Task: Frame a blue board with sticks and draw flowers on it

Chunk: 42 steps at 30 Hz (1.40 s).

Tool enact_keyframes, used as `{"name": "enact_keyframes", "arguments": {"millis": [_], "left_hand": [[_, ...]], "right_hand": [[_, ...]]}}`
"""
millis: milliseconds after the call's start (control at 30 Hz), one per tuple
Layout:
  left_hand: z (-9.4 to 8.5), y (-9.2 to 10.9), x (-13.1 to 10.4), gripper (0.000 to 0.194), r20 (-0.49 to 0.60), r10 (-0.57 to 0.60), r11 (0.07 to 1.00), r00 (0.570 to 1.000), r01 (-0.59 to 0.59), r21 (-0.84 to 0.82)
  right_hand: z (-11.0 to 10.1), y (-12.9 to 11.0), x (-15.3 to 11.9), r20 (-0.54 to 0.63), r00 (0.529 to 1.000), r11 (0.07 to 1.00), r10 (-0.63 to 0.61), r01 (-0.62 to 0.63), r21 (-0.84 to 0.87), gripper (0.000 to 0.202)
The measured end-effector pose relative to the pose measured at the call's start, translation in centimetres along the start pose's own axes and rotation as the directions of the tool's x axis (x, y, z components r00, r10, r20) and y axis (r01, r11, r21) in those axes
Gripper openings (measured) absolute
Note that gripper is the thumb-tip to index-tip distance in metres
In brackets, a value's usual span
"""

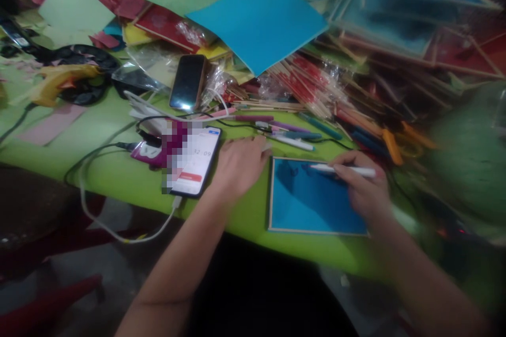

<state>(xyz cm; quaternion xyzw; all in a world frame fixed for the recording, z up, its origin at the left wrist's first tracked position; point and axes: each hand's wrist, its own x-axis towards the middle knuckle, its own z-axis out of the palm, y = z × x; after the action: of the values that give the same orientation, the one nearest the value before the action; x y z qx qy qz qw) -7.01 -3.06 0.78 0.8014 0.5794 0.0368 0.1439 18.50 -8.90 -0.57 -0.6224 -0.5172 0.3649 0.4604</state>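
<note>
A blue square panel point(316, 205) with thin wooden strips along its edges lies on the green table. Small dark marks show near its top edge. My right hand point(366, 184) is closed around a white marker point(343, 170), its tip at these marks. Just left of the panel, my left hand point(241, 163) rests on the table, fingers loosely laid down. Something small and pale shows at its fingertips, too blurred to name. A lit smartphone point(197, 168) with a timer lies beside the left wrist.
Several pens, a white one point(292, 142) among them, and wooden sticks point(300, 84) lie behind the panel. Orange-handled scissors point(391, 145) are at right. A blue sheet point(256, 23), a dark phone point(187, 81), a yellow glue gun point(59, 81) and a white cable point(118, 237) surround the workspace.
</note>
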Motion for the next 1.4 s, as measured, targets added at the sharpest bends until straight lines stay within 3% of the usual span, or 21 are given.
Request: {"name": "enact_keyframes", "arguments": {"millis": [500, 1400], "left_hand": [[-0.16, 0.0, 0.06, 0.015, 0.004, -0.024, 0.999, 1.0, 0.024, -0.034], [-0.17, 0.16, 0.0, 0.017, 0.001, -0.01, 0.999, 1.0, 0.01, -0.038]], "right_hand": [[0.62, -0.93, 0.07, -0.018, 1.0, 0.982, -0.004, 0.001, -0.189, 0.019], [0.92, -0.87, 0.11, 0.013, 0.999, 0.973, -0.031, 0.033, -0.228, 0.017]]}}
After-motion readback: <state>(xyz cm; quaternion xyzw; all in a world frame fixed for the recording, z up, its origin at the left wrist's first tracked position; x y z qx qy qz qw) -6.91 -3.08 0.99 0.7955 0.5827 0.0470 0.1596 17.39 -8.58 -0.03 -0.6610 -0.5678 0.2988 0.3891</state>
